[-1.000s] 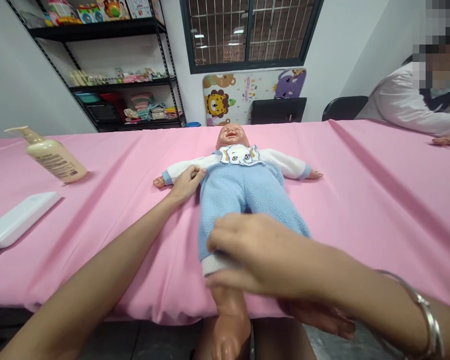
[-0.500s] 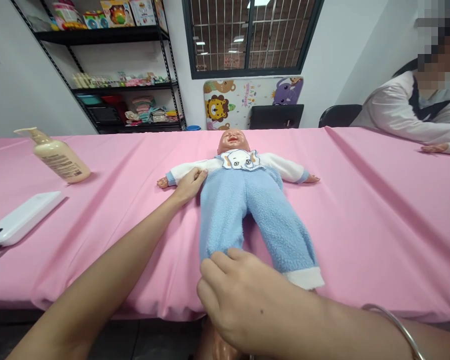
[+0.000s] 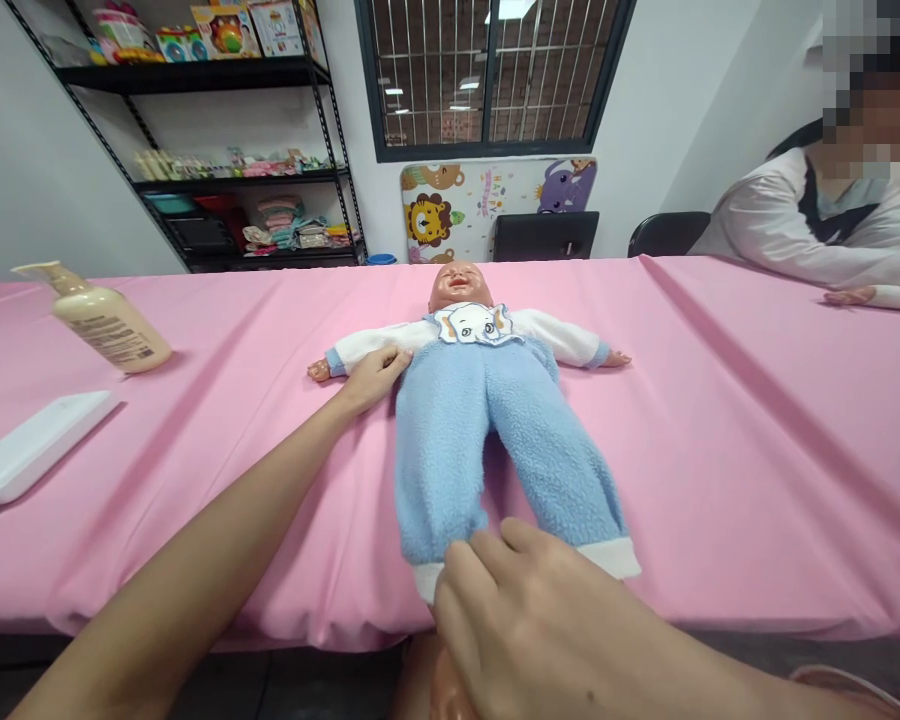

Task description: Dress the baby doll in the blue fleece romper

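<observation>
A baby doll [image 3: 459,288] lies on its back on the pink-covered table, arms spread, its head at the far edge. It wears a white long-sleeved top with an elephant bib [image 3: 474,325] and fluffy blue trousers [image 3: 450,430] with white cuffs. My left hand [image 3: 375,378] is closed at the side of the trousers' waist, below the doll's sleeve. At the near table edge, my right hand [image 3: 529,615] grips the cuff end of the left-side trouser leg. Under this hand the doll's bare foot [image 3: 450,685] hangs past the edge, partly hidden.
On the left, a tilted-looking pump bottle [image 3: 112,325] stands behind a white flat device [image 3: 41,445]. A black shelf [image 3: 195,75] with toys and folded cloths is behind. At the right, a person in white sleeves [image 3: 765,225] sits near another doll's arm [image 3: 881,297].
My right hand has moved slightly right and nearer to me, and the white cuff of the left-side leg now shows. My left hand stays at the waist; the view has shifted slightly.
</observation>
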The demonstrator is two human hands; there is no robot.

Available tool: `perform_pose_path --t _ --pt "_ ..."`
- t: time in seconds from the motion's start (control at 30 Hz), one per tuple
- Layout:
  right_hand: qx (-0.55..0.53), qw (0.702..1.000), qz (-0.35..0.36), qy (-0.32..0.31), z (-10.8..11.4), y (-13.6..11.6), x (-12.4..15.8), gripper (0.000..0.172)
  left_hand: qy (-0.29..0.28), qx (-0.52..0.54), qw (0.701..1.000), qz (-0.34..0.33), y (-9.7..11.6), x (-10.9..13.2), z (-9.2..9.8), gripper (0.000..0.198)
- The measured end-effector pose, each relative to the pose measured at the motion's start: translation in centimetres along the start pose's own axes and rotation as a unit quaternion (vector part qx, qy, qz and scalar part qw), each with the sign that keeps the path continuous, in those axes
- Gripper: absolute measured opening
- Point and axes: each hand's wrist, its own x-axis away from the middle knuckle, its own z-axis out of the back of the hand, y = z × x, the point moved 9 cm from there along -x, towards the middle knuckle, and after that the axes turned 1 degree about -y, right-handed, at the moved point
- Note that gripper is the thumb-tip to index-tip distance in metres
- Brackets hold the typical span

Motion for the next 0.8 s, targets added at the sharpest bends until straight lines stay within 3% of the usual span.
perform_pose_path --t 0.1,0.17,0.23,0.33,0.37,0.43,0.5,0.57,0.63,0.7,0.8 --pt "-0.022 0.999 0.01 0.037 1.5 1.2 -0.1 0.011 -0.002 0.003 1.0 0.001 -0.1 0.0 0.1 0.044" --pt "-0.063 0.997 -0.021 0.043 2.4 4.6 -0.6 0.009 0.001 0.026 1.0 -0.001 0.1 0.0 0.1 0.045" --pt "-0.09 0.984 -0.151 0.042 2.6 11.0 -0.8 0.007 0.014 0.059 0.998 -0.002 0.5 0.1 0.2 0.046" --pt "-0.096 0.912 -0.385 0.104 1.8 21.6 1.2 0.013 0.036 0.108 0.993 0.005 1.6 0.3 0.3 0.05" --pt "-0.1 0.888 -0.434 0.114 0.9 24.2 2.1 0.014 0.039 0.127 0.991 0.012 1.9 0.3 0.2 0.051" --pt "-0.164 0.853 -0.49 0.073 -2.5 27.9 3.5 0.017 0.056 0.174 0.982 0.038 2.1 0.4 0.3 0.049" --pt "-0.277 0.834 -0.476 0.038 -5.7 29.2 4.0 0.034 0.104 0.231 0.965 0.067 1.6 0.4 1.1 0.043" --pt "-0.376 0.798 -0.464 0.08 -7.1 29.9 4.6 0.042 0.164 0.269 0.946 0.08 0.7 0.3 2.2 0.036" --pt "-0.401 0.769 -0.48 0.133 -7.5 30.5 5.6 0.042 0.195 0.261 0.942 0.084 -0.1 0.3 2.9 0.03" --pt "-0.371 0.774 -0.496 0.132 -8.1 30.8 6.1 0.044 0.168 0.186 0.965 0.082 -0.4 0.1 2.8 0.026" --pt "-0.293 0.817 -0.483 0.11 -9.0 30.8 5.8 0.042 0.08 0.006 0.995 0.059 0.2 0.0 1.7 0.024"
